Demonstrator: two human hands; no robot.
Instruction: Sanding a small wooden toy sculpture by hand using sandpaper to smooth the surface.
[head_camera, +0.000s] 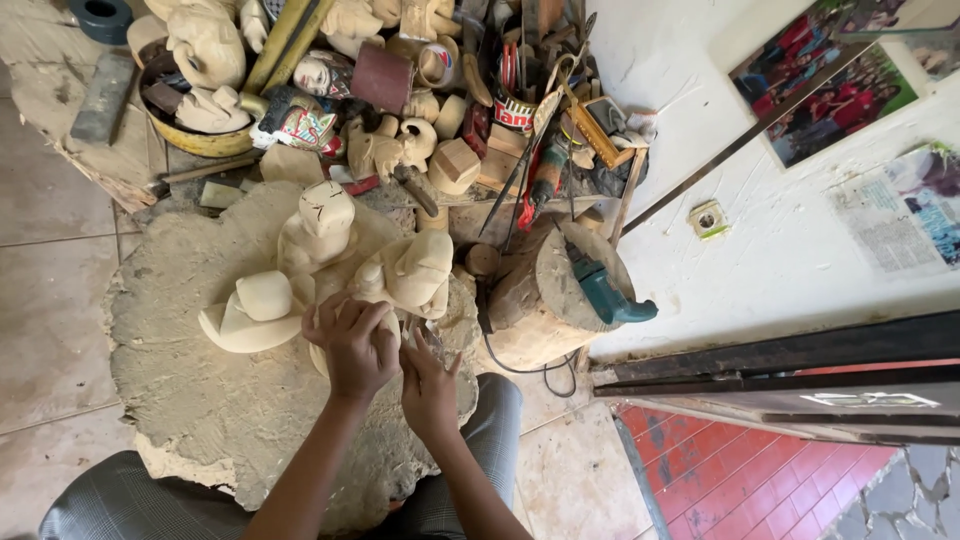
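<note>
On the dusty stone slab (200, 400) nearest the person, left hand (352, 345) clenches a pale wood carving (385, 325); right hand (428, 385) pinches a thin tool, barely visible. Carving judged light, stiff, fine details brittle: grip by the body. Beyond, touching: hat-shaped piece (255, 310), two figures (318, 225). Further: teal drill (605, 290) on stump, cluttered bench.

Soft even daylight, faint shadows, sharp centre, wide-angle edge distortion.
</note>
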